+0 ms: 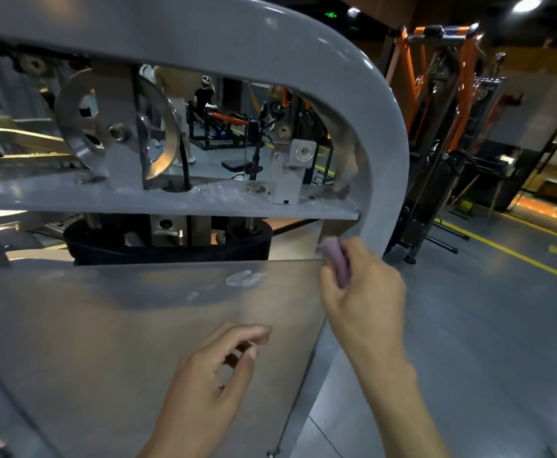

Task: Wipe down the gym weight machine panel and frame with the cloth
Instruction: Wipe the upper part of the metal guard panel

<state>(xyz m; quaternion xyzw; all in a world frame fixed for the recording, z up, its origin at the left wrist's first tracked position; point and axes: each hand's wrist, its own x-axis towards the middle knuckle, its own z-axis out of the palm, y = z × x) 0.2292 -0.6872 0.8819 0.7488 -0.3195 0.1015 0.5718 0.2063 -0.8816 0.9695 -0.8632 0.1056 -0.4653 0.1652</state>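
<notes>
The weight machine's translucent panel fills the lower left, with a whitish smudge near its top edge. The grey curved frame arches over it and runs down on the right. My right hand grips a small bunched pink cloth, pressed at the panel's upper right corner where it meets the frame. My left hand hovers in front of the lower panel with fingers loosely curled and apart, holding nothing.
Behind the frame sit steel pulleys, a grey cross plate and the black weight stack top. An orange and black rack stands to the right. Grey floor with yellow lines lies right. A person stands in the background.
</notes>
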